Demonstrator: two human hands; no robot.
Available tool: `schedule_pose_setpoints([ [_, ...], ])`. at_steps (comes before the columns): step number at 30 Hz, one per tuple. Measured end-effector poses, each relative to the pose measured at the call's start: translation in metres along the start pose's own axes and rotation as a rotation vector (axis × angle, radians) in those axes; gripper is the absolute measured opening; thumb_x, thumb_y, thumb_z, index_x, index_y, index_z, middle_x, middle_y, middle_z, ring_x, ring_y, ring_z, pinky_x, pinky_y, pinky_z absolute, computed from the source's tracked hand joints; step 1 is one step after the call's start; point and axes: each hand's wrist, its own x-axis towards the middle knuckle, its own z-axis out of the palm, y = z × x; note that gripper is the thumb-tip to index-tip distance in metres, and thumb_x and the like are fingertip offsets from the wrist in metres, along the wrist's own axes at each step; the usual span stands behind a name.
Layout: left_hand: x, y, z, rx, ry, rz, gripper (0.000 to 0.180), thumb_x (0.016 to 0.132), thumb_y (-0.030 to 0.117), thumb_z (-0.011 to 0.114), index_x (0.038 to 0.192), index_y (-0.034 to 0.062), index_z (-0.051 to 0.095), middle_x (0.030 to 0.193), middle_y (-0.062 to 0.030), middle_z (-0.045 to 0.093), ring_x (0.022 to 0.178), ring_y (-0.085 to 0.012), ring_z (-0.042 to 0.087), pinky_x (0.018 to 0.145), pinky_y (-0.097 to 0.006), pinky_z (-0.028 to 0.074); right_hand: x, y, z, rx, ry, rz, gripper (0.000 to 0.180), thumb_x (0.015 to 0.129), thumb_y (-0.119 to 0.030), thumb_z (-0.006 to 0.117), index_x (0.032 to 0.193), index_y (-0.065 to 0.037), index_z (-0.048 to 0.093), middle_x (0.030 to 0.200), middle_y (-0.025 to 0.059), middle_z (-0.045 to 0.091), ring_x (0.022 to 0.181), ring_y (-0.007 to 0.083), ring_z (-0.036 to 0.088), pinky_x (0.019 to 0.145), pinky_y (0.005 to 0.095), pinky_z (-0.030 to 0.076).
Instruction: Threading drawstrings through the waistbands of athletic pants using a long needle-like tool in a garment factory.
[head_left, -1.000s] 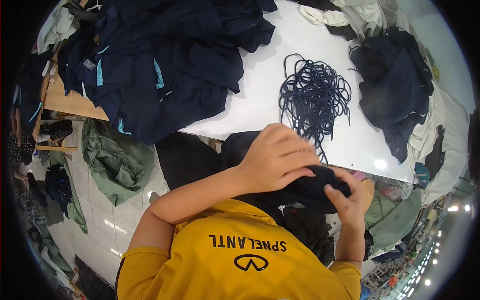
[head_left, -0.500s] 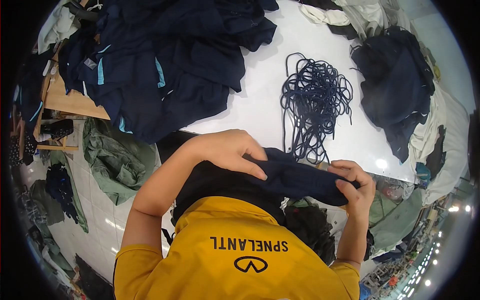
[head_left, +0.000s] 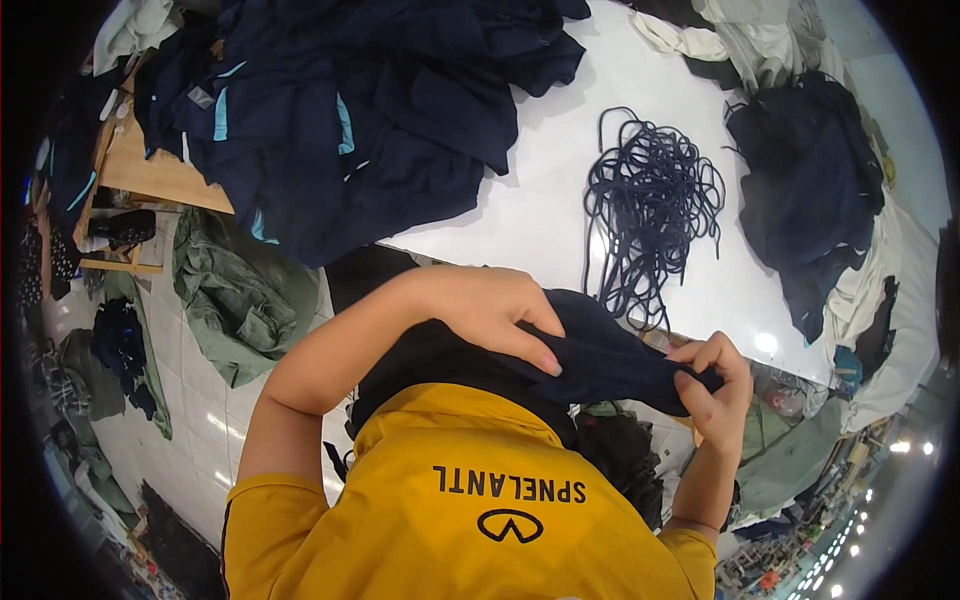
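A folded piece of navy fabric (head_left: 625, 350) is stretched between my two hands, in front of my body at the near edge of the white table. My left hand (head_left: 490, 312) lies over its left part, with thumb and forefinger closing on the cloth. At the other end, my right hand (head_left: 718, 388) pinches the fabric's edge between thumb and fingers. Whether the piece is part of a garment I cannot tell. Just beyond it, a tangled heap of navy cord (head_left: 655, 205) rests on the white table (head_left: 555, 140).
Navy garments with light blue trim (head_left: 370, 120) are piled at the far left. Another dark navy cloth heap (head_left: 812, 190) lies on the right, beside white cloth (head_left: 895, 300). Green fabric (head_left: 235, 300) sits low on the left, over the tiled floor (head_left: 215, 440).
My hands have come slightly closer together along the navy fabric, and both still grip it. The table and its piles appear shifted a little to the right in view.
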Motion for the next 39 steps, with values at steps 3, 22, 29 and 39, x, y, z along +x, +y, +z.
schedule_pose_setpoints([
  [3,0.0,-0.002,0.008,0.172,-0.01,-0.105,0.047,0.083,0.04,0.066,0.064,-0.0007,0.05,0.053,-0.0121,0.047,0.051,-0.0297,0.049,0.052,-0.038,0.038,0.012,-0.006,0.014,0.01,-0.085,0.034,0.026,0.068,0.011,0.054,0.092,-0.001,0.051,0.088,0.0084,0.067,0.078,0.0098,0.058,0.073,0.0208,0.043],
  [22,0.019,0.012,0.051,0.32,0.339,0.086,0.022,0.076,0.028,0.064,0.072,0.0062,0.062,0.061,-0.0146,0.06,0.06,-0.0333,0.06,0.054,-0.043,0.046,0.024,-0.023,0.043,-0.244,-0.412,-0.157,0.082,0.061,-0.011,0.082,0.133,-0.001,0.045,0.116,0.0145,0.06,0.108,0.0252,0.058,0.09,0.0314,0.045],
  [29,0.016,0.011,0.023,0.087,0.197,-0.199,0.041,0.088,0.042,0.055,0.082,0.0033,0.066,0.067,-0.0158,0.061,0.064,-0.0323,0.06,0.059,-0.04,0.045,0.036,0.032,0.047,-0.131,-0.382,0.06,0.04,0.068,-0.015,0.083,0.101,0.0,0.066,0.08,0.006,0.066,0.072,0.008,0.059,0.069,0.0241,0.047],
  [39,-0.03,-0.047,0.002,-0.225,-0.019,-0.42,0.048,0.095,0.046,0.048,0.092,0.0032,0.069,0.073,-0.0027,0.061,0.067,-0.0109,0.052,0.066,-0.025,0.042,0.02,0.053,0.04,-0.089,-0.198,0.092,0.015,0.073,-0.007,0.075,0.075,0.001,0.062,0.07,0.0025,0.06,0.067,0.0096,0.054,0.063,0.0229,0.041],
])
